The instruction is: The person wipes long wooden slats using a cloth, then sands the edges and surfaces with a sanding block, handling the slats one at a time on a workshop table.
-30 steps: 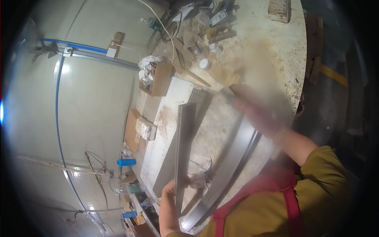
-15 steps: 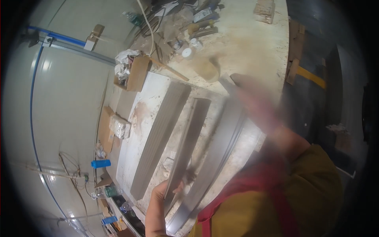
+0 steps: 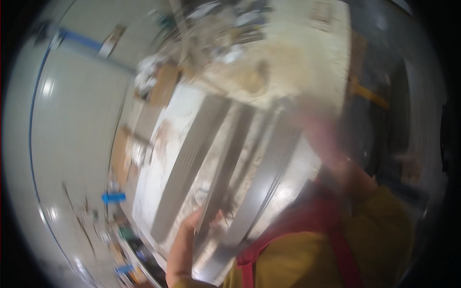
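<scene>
A narrow grey strip (image 3: 230, 149) stands slanting away from me, with one end in my left hand (image 3: 193, 220). The fingers of that hand wrap round its near end. To its left lies a wide grey grooved board (image 3: 189, 165). On its right side is a long grey profiled board (image 3: 266, 177) with a shiny face. My right hand (image 3: 317, 122) is a blur by the far end of this profiled board. Its fingers and anything in them cannot be made out.
A white worktop (image 3: 158, 149) lies under the boards. An open cardboard box (image 3: 164, 85) with crumpled white material stands at the far left. A yellowish lump (image 3: 252, 79) sits beyond the boards, with piled clutter (image 3: 216, 29) behind. A blue object (image 3: 114, 198) is at the left.
The whole view has shifted slightly and blurred. My right hand has moved a little to the right and nearer. My left hand keeps hold of the strip.
</scene>
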Action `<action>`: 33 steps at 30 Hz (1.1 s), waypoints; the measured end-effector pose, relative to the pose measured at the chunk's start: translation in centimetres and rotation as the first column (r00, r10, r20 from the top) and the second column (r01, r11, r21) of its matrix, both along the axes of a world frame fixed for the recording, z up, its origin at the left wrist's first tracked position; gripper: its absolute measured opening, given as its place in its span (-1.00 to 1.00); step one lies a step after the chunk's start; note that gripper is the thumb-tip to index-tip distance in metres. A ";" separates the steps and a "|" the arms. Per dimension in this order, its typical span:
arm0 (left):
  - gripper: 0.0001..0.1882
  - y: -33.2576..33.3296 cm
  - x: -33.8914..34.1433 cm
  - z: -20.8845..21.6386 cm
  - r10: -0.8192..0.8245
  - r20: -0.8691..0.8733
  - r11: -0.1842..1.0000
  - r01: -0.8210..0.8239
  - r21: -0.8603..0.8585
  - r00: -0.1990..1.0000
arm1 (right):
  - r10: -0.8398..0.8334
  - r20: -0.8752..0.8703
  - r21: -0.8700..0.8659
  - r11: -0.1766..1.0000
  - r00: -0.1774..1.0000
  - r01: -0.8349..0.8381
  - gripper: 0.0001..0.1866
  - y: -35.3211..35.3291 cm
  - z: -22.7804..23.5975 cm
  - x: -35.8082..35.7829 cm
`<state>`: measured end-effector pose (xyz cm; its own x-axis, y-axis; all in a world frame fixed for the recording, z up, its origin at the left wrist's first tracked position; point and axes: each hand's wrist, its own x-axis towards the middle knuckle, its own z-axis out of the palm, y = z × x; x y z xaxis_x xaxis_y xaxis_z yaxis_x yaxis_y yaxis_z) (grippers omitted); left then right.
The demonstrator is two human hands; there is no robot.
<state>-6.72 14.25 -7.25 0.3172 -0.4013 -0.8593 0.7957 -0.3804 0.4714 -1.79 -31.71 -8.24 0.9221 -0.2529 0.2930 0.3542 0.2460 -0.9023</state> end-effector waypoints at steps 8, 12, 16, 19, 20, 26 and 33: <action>-0.09 -3.6 2.8 1.0 -0.195 0.571 0.898 -0.089 0.430 0.798 | 0.313 -0.074 -0.128 0.939 0.947 -0.320 -0.55 8.8 1.7 1.2; -0.12 -2.5 0.7 -3.0 -0.355 0.634 0.810 -0.113 0.576 0.687 | 0.466 -0.103 -0.137 0.868 0.879 -0.476 -0.60 13.5 1.9 1.3; -0.16 -3.0 -0.7 -2.8 -0.449 0.726 0.731 -0.252 0.634 0.522 | 0.481 -0.150 -0.212 0.837 0.864 -0.504 -0.61 17.0 3.8 0.1; -0.20 -2.9 -1.5 -1.4 -0.443 0.726 0.692 -0.313 0.650 0.526 | 0.457 -0.160 -0.287 0.826 0.875 -0.484 -0.62 18.4 3.9 -0.6; -0.22 -3.1 -1.9 -0.8 -0.468 0.713 0.671 -0.315 0.671 0.522 | 0.437 -0.159 -0.318 0.826 0.885 -0.466 -0.63 18.5 3.7 -0.8; -0.38 -6.9 -5.4 1.8 -0.415 0.819 0.748 -0.364 0.555 0.396 | 0.325 -0.034 -0.590 0.757 0.945 -0.281 -0.67 17.2 4.2 -2.1; -0.58 -12.3 -7.3 3.4 -0.446 0.704 0.665 -0.322 0.674 0.552 | 0.543 -0.145 -0.292 0.775 0.827 -0.561 -0.68 15.3 2.0 -2.0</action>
